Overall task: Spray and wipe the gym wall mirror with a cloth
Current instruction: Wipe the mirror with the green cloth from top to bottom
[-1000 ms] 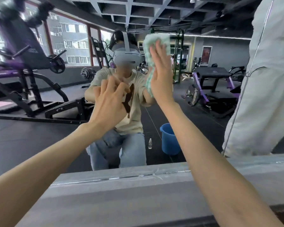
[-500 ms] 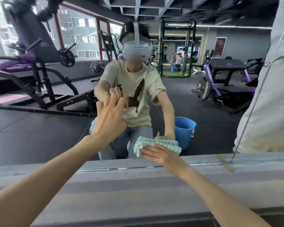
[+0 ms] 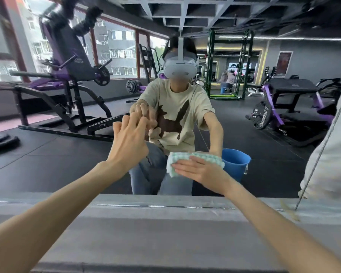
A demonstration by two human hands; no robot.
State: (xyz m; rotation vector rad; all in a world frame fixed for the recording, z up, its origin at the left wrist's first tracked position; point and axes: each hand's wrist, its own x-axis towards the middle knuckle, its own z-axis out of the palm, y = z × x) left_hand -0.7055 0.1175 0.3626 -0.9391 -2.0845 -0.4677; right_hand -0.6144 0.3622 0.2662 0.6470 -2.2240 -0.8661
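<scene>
The wall mirror [image 3: 47,154] fills the view ahead and reflects the gym and a kneeling person. My right hand [image 3: 199,170] lies flat, fingers straight, pressing a folded pale green and white cloth [image 3: 195,157] against the glass low down, just above the mirror's bottom edge. My left hand [image 3: 129,138] is raised higher and to the left, palm against the glass with fingers extended, meeting its own reflection. No spray bottle shows in my hands.
A grey ledge [image 3: 165,223] runs below the mirror's bottom edge. A blue bucket [image 3: 236,164] appears in the reflection, behind me on the dark floor. A pale fabric cover [image 3: 333,144] hangs at the right over the mirror. Purple gym machines [image 3: 67,79] are reflected at left and right.
My right hand swept the cloth from high on the mirror down to its bottom edge, then held there. My left hand stayed on the glass. The view tilted slightly.
</scene>
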